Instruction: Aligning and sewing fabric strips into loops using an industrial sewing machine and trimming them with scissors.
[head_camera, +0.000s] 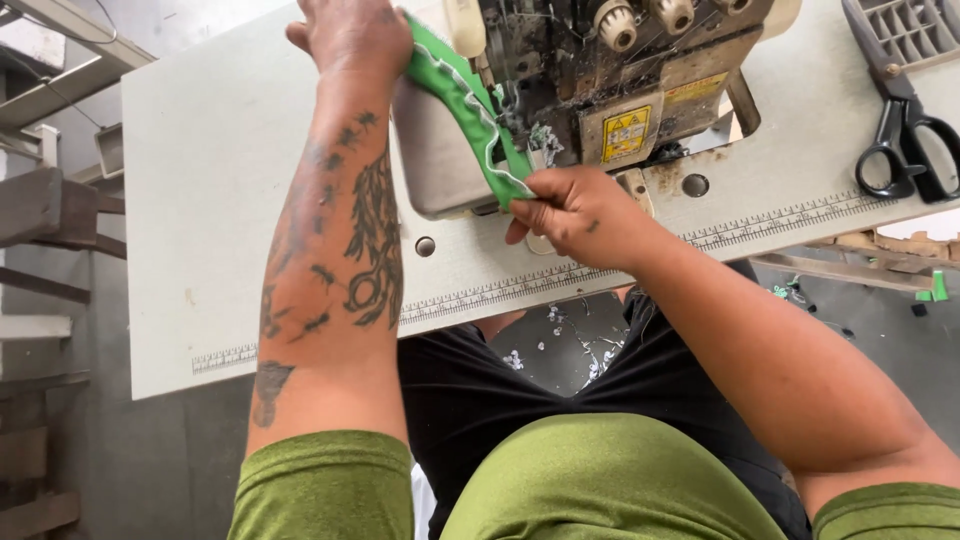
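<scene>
Table (250, 150): a pale work surface is filling the upper part of the view; its near edge, which is carrying a printed ruler strip (780, 215), is running on a slant from lower left to upper right, and a wide bare stretch is lying open left of the forearm.
Sewing machine (620, 70): a worn overlock machine is sitting at the top middle of the table, its thread knobs showing at the upper frame edge and its pale base sticking out toward the person.
Green fabric strip (470, 105): a narrow green band with white stitching along one edge is stretching diagonally across the machine's base, from the left hand down to the right hand.
Left hand (350, 35): it is reaching to the far end of the strip with fingers curled; whether it is gripping or only pressing cannot be told.
Right hand (575, 215): it is pinching the near end of the strip, closed on it, just above the table's near edge.
Scissors (905, 120): black-handled shears are lying at the right table edge, well apart from both hands.
</scene>
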